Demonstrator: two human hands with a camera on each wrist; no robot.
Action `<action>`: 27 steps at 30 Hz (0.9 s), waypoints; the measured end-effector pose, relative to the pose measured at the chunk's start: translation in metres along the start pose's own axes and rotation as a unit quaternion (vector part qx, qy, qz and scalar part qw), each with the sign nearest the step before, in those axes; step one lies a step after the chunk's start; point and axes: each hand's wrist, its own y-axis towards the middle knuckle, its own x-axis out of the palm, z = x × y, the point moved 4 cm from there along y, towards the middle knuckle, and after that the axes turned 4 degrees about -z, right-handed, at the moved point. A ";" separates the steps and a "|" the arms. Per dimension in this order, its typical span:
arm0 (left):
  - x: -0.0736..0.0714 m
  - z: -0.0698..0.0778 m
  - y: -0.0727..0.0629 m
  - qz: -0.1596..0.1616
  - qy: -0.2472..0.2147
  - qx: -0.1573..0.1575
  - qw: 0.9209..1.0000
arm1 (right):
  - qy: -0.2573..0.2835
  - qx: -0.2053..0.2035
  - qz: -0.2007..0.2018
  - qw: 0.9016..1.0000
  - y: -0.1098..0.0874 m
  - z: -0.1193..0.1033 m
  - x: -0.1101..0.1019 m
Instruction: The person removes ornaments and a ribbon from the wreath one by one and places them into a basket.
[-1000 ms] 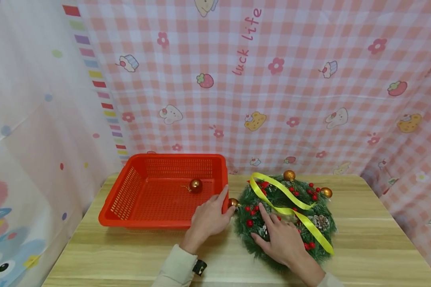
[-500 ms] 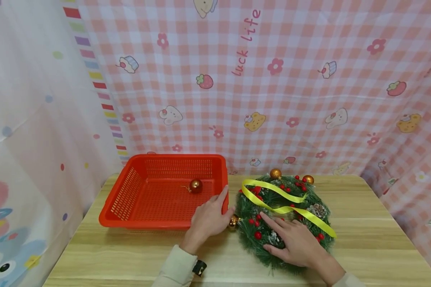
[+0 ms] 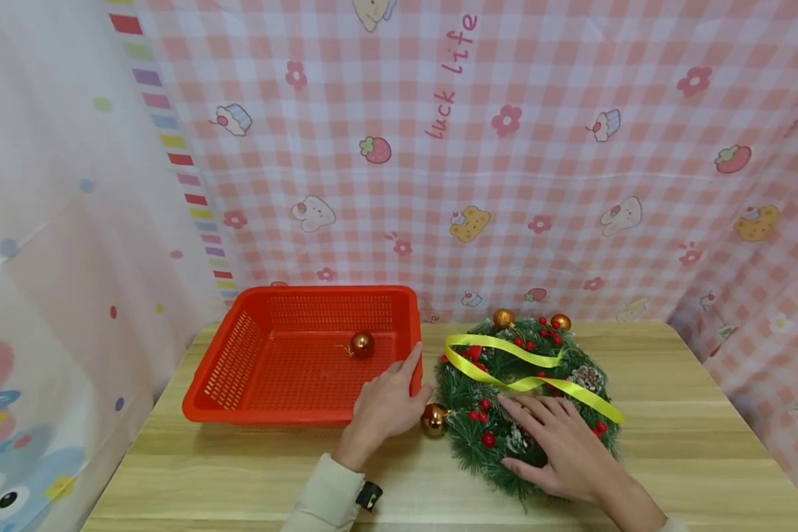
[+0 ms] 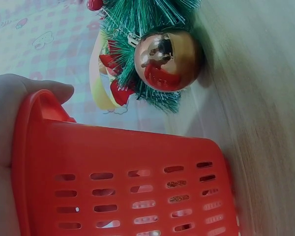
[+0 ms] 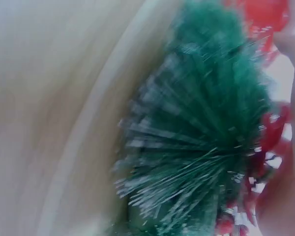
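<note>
A green wreath [image 3: 462, 443] with red berries, pinecones and gold ball ornaments lies flat on the table. My right hand [image 3: 561, 451] rests on its front right part, fingers extended and thumb spread. Across the wreath's top trails a loose yellow ribbon [image 3: 495, 374]. One shiny gold ball [image 3: 434, 420] hangs off the left edge, close to the red plastic basket [image 3: 202, 406]. My left hand [image 3: 387, 406] holds that basket's right rim, the thumb outside it. Its other fingers are partly hidden. In the right wrist view the wreath's needles [image 5: 196, 118] are blurred.
Inside the basket lies a loose copper-coloured ball ornament [image 3: 362, 345] with a gold hanging loop. Two more gold balls, one of them this glittery one [image 3: 503, 318], edge the wreath's far side. A pink checked curtain [image 3: 505, 170] hangs behind the wooden table [image 3: 691, 443].
The wreath has turned counterclockwise: its left ball came toward the front edge, and its far balls shifted left. My right hand moved right and nearer. The left hand and basket stayed put.
</note>
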 end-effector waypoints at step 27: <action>0.001 0.001 0.001 0.004 0.003 -0.003 1.000 | 0.182 0.426 -0.014 0.886 -0.014 0.035 0.011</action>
